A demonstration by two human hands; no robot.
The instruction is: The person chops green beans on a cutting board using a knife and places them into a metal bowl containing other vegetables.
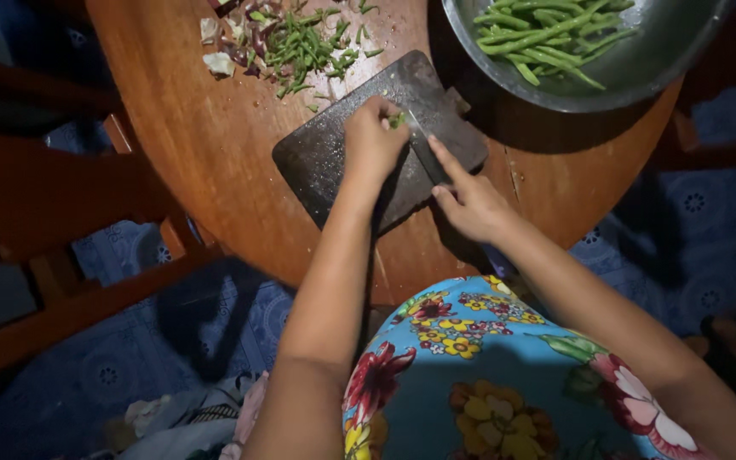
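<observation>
Resting on the round brown wooden tabletop (215, 162), a dark rectangular cutting board (334, 158) is the landmark. Over its far edge, a small green bean piece (397, 121) is pinched in the closed grip of the left hand (374, 140) — just right of it, a steel-bladed knife (423, 143) is held by the right hand (470, 200), forefinger laid along the blade. Beyond the board, chopped green bean bits (300, 47) are scattered; far right, whole green beans are held in a grey metal bowl (641, 72).

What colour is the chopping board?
Dark grey, nearly black chopping board, seen clearly in the head view.
</observation>
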